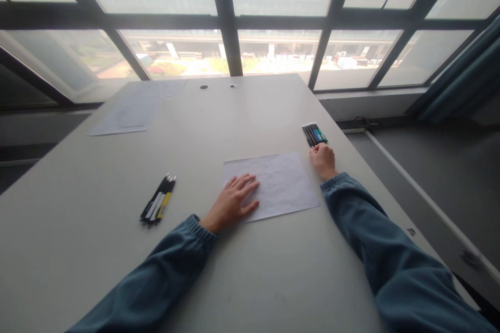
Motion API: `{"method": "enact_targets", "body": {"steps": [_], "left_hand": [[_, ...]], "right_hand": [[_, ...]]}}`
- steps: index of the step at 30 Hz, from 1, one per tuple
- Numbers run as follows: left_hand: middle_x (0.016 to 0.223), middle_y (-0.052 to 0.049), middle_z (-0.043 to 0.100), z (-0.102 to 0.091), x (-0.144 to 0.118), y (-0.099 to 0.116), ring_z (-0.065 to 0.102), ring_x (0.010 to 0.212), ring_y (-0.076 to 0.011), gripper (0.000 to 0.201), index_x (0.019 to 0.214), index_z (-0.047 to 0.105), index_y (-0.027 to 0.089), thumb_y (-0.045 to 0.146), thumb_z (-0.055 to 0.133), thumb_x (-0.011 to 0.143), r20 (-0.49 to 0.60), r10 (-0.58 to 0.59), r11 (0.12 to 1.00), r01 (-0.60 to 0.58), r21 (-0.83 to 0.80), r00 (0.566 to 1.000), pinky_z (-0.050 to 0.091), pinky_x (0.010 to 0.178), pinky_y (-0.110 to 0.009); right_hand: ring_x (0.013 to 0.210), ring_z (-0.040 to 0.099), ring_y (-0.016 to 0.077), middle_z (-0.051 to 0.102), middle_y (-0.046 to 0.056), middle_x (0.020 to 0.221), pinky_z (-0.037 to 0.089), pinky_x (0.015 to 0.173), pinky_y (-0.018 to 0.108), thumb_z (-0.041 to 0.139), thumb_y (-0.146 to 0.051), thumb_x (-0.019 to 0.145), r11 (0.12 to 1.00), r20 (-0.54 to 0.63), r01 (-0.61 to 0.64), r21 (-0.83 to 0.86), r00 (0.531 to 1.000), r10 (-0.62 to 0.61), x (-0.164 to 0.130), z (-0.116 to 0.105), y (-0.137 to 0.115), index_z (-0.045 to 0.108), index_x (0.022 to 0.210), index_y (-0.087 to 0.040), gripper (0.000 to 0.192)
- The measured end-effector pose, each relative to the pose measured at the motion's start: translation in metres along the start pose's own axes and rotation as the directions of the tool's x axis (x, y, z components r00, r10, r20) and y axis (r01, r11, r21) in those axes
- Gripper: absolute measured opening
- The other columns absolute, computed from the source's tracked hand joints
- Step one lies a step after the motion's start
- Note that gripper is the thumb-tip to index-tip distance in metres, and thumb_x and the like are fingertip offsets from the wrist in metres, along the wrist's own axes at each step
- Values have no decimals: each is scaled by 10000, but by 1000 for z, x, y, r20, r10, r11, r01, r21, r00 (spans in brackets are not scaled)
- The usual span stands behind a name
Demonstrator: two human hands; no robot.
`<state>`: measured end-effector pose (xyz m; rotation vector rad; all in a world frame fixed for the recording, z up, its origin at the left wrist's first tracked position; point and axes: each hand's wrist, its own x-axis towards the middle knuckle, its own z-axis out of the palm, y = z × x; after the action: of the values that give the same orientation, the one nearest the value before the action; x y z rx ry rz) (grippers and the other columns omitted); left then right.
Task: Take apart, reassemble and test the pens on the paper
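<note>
A white sheet of paper (279, 182) lies flat on the grey table (97, 260) in front of me. My left hand (234, 202) rests palm down on the sheet's left part, fingers spread. My right hand (323, 160) sits curled on the table at the sheet's upper right corner, just below a row of several dark pens (314, 133) with blue and green barrels. Whether the right hand holds a pen is hidden by the curled fingers.
Another bunch of several pens (158, 201), black, white and yellow, lies to the left of my left arm. More paper sheets (128, 109) lie at the far left. The table's right edge drops off beside my right arm. Windows stand behind the table.
</note>
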<state>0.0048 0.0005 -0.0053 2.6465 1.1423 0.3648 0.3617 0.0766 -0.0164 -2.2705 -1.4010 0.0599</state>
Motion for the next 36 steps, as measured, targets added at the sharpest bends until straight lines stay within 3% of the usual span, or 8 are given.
{"method": "enact_targets", "body": {"steps": [5, 8, 12, 19, 24, 27, 31, 36], "left_hand": [[1458, -98, 531, -2, -1, 3, 421, 1420, -300, 530, 1423, 542, 263, 477, 572, 940, -35, -6, 1000, 7, 25, 999, 234, 1251, -564], [1404, -95, 568, -5, -2, 7, 468, 1370, -282, 538, 1437, 521, 271, 495, 560, 950, -52, -3, 1000, 4, 18, 999, 246, 1246, -554], [1369, -90, 595, -11, -4, 13, 502, 1326, -257, 474, 1403, 545, 254, 461, 522, 977, -133, -29, 1000, 29, 1, 991, 317, 1217, -491], [1237, -75, 675, -31, -19, 2, 604, 1153, -231, 334, 1281, 621, 226, 338, 477, 1001, -254, -187, 982, 191, -9, 949, 470, 1048, -416], [1128, -67, 722, -65, -41, -43, 645, 1090, -232, 269, 1131, 696, 204, 310, 516, 961, -374, -387, 913, 406, -30, 843, 491, 1029, -388], [1066, -67, 749, -90, -57, -78, 687, 949, -212, 257, 1076, 726, 196, 314, 564, 914, -387, -575, 800, 594, -81, 721, 533, 929, -340], [942, -53, 772, -117, -78, -118, 704, 836, -187, 250, 1034, 750, 203, 317, 640, 840, -274, -770, 623, 772, -124, 577, 539, 821, -283], [922, -69, 774, -122, -95, -150, 708, 874, -196, 223, 927, 773, 187, 344, 691, 791, -150, -836, 546, 829, -122, 528, 533, 846, -263]], "right_hand": [[809, 643, 248, 723, 141, 911, 451, 761, 325, 491, -306, 943, 997, -43, 77, 31, 996, -75, -7, -3, 0, 695, 888, -148, 264], [758, 609, 217, 707, 100, 863, 444, 754, 309, 499, -300, 930, 964, -51, 243, 110, 970, -239, -11, -3, -1, 688, 858, -160, 246], [688, 560, 165, 682, 52, 852, 451, 745, 281, 542, -283, 894, 825, 24, 497, 268, 853, -521, -17, 0, -4, 715, 864, -172, 207], [820, 630, 181, 694, 64, 997, 506, 765, 291, 612, -361, 870, 664, 113, 607, 437, 695, -710, -26, 2, -5, 763, 928, -195, 231], [893, 666, 203, 694, 65, 1028, 529, 816, 319, 625, -384, 877, 616, 112, 674, 408, 632, -767, -29, 10, -3, 766, 945, -216, 230], [891, 678, 211, 701, 63, 1035, 541, 818, 331, 629, -403, 878, 600, 104, 694, 398, 615, -781, -32, 15, -4, 765, 947, -235, 227], [896, 685, 231, 708, 73, 1010, 554, 817, 360, 624, -427, 885, 565, 77, 719, 405, 589, -804, -35, 18, -8, 763, 938, -248, 233], [919, 688, 250, 713, 92, 999, 559, 840, 395, 595, -403, 903, 564, 15, 718, 408, 612, -790, -36, 17, -10, 749, 952, -248, 224]]}}
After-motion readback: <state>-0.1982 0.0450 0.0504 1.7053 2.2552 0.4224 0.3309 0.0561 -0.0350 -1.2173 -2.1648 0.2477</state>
